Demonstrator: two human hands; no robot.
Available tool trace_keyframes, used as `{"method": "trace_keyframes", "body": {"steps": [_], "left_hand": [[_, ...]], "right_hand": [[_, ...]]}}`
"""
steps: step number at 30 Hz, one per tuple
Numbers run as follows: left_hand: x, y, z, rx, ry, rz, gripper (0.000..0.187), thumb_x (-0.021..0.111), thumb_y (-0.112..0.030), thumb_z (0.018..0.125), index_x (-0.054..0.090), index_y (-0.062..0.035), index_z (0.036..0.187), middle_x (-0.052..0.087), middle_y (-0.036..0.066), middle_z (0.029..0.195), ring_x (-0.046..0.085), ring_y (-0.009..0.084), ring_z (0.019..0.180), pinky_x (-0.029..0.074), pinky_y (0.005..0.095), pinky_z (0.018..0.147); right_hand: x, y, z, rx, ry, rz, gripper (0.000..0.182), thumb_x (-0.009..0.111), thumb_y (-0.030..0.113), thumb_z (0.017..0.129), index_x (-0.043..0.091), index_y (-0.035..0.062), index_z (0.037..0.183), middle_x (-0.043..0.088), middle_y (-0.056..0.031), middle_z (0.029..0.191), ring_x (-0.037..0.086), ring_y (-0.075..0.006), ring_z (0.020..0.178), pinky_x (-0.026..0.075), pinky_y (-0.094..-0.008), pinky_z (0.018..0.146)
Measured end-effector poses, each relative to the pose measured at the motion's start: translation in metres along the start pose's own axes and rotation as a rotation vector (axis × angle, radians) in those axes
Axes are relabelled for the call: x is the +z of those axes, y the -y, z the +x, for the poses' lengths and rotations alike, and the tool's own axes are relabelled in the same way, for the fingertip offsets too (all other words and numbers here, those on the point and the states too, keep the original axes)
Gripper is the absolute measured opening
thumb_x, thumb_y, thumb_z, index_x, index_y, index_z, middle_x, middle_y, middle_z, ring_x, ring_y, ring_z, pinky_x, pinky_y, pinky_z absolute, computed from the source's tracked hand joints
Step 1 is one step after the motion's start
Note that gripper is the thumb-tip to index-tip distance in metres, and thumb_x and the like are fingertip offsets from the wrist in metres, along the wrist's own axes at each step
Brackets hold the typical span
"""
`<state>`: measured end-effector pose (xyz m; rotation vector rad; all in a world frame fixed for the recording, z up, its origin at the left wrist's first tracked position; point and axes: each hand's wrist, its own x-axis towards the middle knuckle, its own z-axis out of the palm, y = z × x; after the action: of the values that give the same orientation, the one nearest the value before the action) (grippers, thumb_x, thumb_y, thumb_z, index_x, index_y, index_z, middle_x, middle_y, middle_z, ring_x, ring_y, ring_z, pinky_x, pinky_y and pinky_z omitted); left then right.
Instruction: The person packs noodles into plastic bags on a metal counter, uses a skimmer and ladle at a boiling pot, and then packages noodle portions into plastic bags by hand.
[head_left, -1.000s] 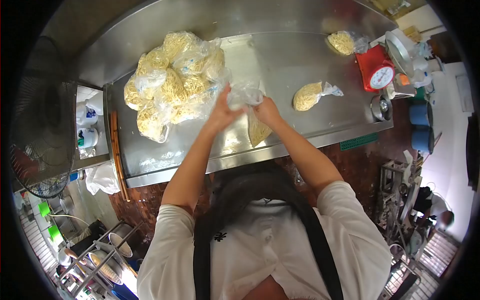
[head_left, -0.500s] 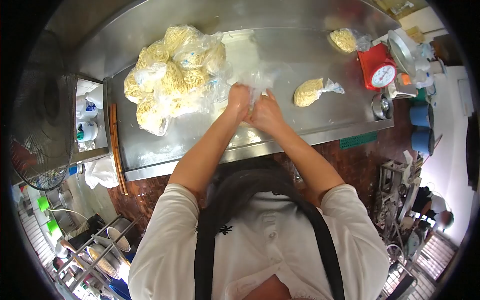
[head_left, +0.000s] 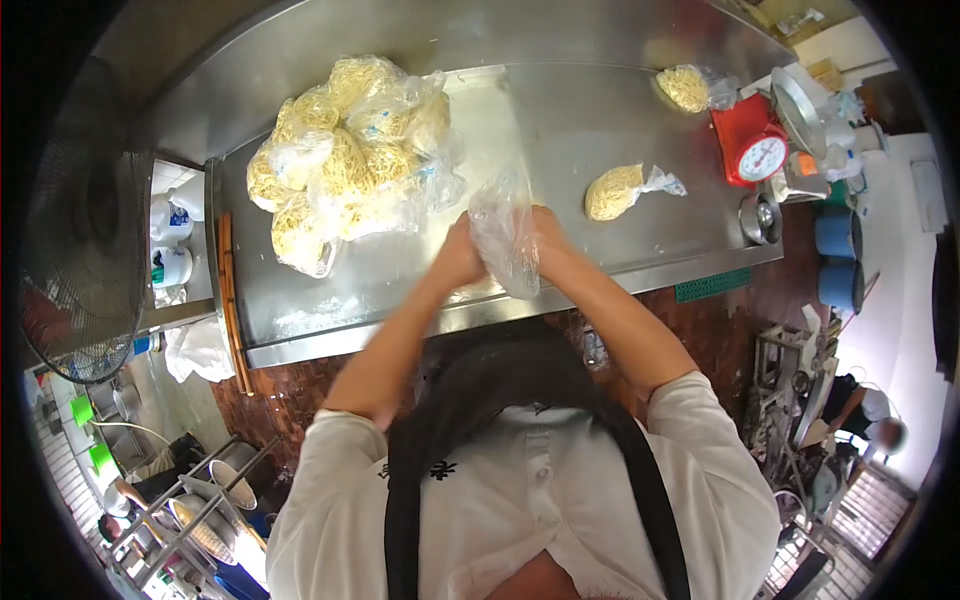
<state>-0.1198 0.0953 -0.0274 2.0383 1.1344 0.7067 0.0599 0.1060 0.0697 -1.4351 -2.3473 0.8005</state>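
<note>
A clear plastic bag point(head_left: 507, 235) stands up between my two hands, close over the front part of the steel table point(head_left: 400, 300). My left hand point(head_left: 462, 252) is closed on the bag's left side. On its right side, my right hand point(head_left: 547, 240) grips it too, partly covered by the film. What the lower part of the bag contains is hidden. A big heap of bagged noodles point(head_left: 345, 160) lies to the left of my hands. One tied bag of noodles point(head_left: 613, 193) rests to their right.
Another noodle bag point(head_left: 684, 89) lies at the back right, beside a red dial scale point(head_left: 745, 140). A round metal container point(head_left: 760, 218) stands near the right edge. Wooden poles point(head_left: 230, 300) lean along the left end, near a fan point(head_left: 85, 220). A person point(head_left: 865, 412) is in the right background.
The plastic bag has come up and toward me, its film now spread in front of my hands. My left hand has moved down and slightly left, and my forearms have shifted.
</note>
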Motion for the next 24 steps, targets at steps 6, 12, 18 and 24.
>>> {"method": "trace_keyframes", "body": {"steps": [6,12,18,24], "left_hand": [[-0.092,-0.002,0.05,-0.454,-0.142,0.178,0.042,0.055,-0.038,0.098,0.066,0.0019,0.097,0.069,0.009,0.072,0.066,0.0271,0.066,0.053,0.0388,0.061],[-0.005,-0.056,0.024,-0.842,-0.224,-1.721,0.036,0.045,-0.027,0.102,0.06,0.005,0.101,0.065,0.016,0.1,0.064,0.0287,0.087,0.052,0.0434,0.081],[0.007,-0.032,-0.003,-0.454,0.308,-0.291,0.021,0.056,-0.026,0.097,0.063,-0.0061,0.094,0.064,0.01,0.092,0.06,0.0239,0.089,0.046,0.0377,0.084],[0.025,0.002,0.004,-0.255,0.182,0.049,0.021,0.059,-0.014,0.09,0.065,-0.0031,0.107,0.065,0.019,0.101,0.06,0.0409,0.099,0.048,0.043,0.085]], "right_hand": [[-0.019,-0.006,0.016,-0.07,0.078,0.022,0.029,0.061,0.036,0.091,0.064,0.0098,0.103,0.068,-0.0171,0.09,0.064,-0.0394,0.08,0.051,-0.0467,0.07],[0.015,0.0,-0.054,-0.032,-0.144,0.52,0.029,0.06,0.028,0.094,0.058,0.0056,0.112,0.068,-0.0181,0.083,0.064,-0.0392,0.079,0.05,-0.044,0.07],[0.03,-0.044,-0.058,0.38,-0.07,0.698,0.018,0.06,0.018,0.091,0.065,0.0014,0.098,0.066,-0.0168,0.077,0.064,-0.0359,0.072,0.05,-0.0419,0.067],[0.081,-0.057,-0.005,0.266,-0.288,0.325,0.016,0.063,0.01,0.086,0.068,-0.0009,0.096,0.069,-0.017,0.081,0.066,-0.0313,0.072,0.052,-0.039,0.067]]}}
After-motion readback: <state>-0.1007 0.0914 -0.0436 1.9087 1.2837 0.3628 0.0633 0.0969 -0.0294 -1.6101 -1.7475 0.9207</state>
